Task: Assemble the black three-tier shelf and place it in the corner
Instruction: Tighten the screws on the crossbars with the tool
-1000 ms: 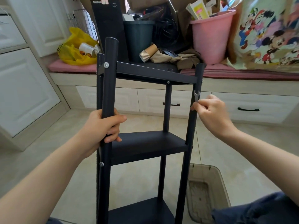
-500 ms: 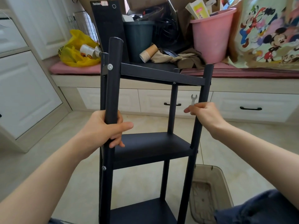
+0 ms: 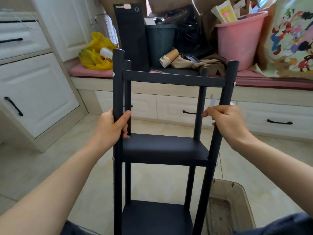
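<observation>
The black three-tier shelf (image 3: 162,148) stands upright in front of me, its three boards fixed between black round posts with silver bolts at the joints. My left hand (image 3: 112,128) grips the near left post just above the middle board. My right hand (image 3: 227,122) grips the near right post at the same height and also holds a small silver wrench (image 3: 212,101), whose open jaw sticks up above the fingers. The bottom board runs out of view below.
A window bench with a pink cushion (image 3: 88,72) carries a yellow bag (image 3: 95,53), a black box (image 3: 131,36), a dark bin (image 3: 160,43) and a pink bucket (image 3: 240,38). White drawers (image 3: 277,119) lie under it, white cabinets (image 3: 33,92) at left. A beige tub (image 3: 227,206) sits on the tiled floor at lower right.
The shelf has turned so its front faces me squarely, the posts now spread wider apart. Both hands kept their grip on the posts, the right one shifting rightward with its post.
</observation>
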`<act>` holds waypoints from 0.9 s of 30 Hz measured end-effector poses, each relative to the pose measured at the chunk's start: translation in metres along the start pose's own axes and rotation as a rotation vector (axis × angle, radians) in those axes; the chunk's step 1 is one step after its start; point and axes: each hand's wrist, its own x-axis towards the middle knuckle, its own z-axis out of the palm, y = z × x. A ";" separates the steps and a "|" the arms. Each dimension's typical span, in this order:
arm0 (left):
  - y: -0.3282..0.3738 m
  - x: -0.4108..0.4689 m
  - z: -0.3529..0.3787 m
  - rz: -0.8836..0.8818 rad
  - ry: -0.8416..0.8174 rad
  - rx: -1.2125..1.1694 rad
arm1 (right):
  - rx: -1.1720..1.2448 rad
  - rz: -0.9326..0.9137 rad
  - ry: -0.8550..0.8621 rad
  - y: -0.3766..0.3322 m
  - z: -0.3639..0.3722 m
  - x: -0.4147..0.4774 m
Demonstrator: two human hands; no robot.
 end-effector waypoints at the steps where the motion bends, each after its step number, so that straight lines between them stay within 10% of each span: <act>1: -0.003 0.004 -0.001 -0.021 0.020 -0.005 | 0.004 -0.022 -0.015 -0.005 0.000 -0.001; 27: -0.044 0.042 0.006 -0.216 0.118 -0.069 | 0.226 -0.289 -0.193 -0.052 -0.002 -0.024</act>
